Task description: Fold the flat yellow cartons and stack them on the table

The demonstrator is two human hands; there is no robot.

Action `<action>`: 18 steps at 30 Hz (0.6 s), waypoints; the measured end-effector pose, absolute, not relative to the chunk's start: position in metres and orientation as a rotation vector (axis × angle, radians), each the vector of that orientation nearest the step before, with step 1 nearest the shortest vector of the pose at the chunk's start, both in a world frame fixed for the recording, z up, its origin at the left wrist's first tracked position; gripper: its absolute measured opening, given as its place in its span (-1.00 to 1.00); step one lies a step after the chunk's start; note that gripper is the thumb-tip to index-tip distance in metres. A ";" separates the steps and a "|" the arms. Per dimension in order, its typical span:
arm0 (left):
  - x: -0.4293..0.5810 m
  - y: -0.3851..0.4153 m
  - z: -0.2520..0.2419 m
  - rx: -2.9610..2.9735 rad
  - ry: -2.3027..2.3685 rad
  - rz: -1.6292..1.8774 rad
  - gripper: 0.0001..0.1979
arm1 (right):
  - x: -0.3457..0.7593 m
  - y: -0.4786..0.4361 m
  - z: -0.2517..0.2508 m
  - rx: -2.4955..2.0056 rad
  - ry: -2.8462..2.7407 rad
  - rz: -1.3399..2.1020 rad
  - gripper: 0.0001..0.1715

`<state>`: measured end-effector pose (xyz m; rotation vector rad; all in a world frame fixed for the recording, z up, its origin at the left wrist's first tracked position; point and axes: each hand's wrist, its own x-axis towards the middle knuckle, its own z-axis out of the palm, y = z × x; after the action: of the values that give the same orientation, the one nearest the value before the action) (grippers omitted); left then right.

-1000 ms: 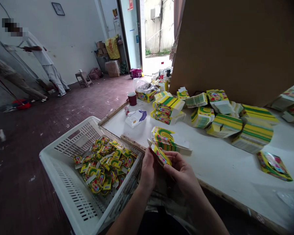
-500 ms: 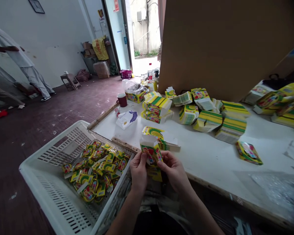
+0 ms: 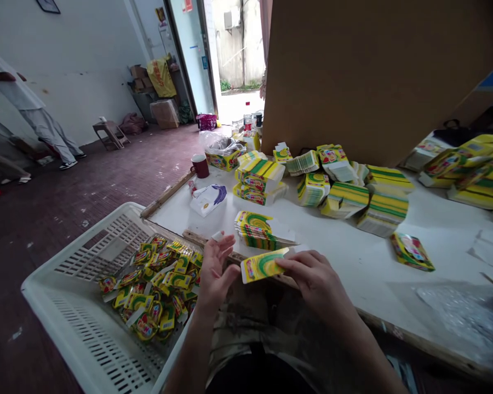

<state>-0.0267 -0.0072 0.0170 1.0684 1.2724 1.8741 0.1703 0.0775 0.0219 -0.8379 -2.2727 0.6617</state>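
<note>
My right hand pinches a small yellow-and-green printed carton by its right end, above the table's front edge. The carton looks flat from here. Just left of it, my left hand is open, palm turned up and thumb apart, its thumb close to the carton's left end. Something white shows at a fingertip of that hand; I cannot tell what it is. Behind the hands, a stack of flat cartons lies on the white table. A white plastic basket holds many filled packs at the left.
Bundles of flat cartons line the back of the table before a large brown board. A maroon mug and a white-and-purple packet stand near the left edge. One pack lies at right. A person stands far left.
Both hands held an upright carton half a second ago. My left hand has let go and opened, moving left. My right hand now holds a carton lying level.
</note>
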 end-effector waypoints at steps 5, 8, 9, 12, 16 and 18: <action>-0.022 -0.014 0.020 1.394 1.435 1.235 -0.11 | 0.165 0.063 0.023 -0.550 -2.388 0.484 -0.55; -0.011 -0.012 0.014 1.369 1.573 1.267 -0.21 | 0.159 0.057 0.019 -0.793 -2.017 0.578 -0.21; -0.008 -0.012 0.012 1.378 1.615 1.299 -0.20 | 0.157 0.056 0.018 -0.870 -1.887 0.696 -0.13; 0.001 -0.011 0.009 1.497 1.647 1.306 -0.15 | 0.150 0.054 0.015 -0.921 -1.589 1.359 -0.26; 0.010 -0.011 0.010 1.715 1.592 1.201 -0.20 | 0.144 0.051 0.021 -0.828 -1.154 2.059 -0.46; 0.012 -0.011 0.011 1.779 1.573 1.174 -0.30 | 0.144 0.052 0.022 -0.776 -1.117 2.130 -0.50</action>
<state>0.0119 -0.0114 0.0107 1.7792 1.5726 1.1741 0.1437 0.0515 0.0225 -0.7763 -1.1171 2.1303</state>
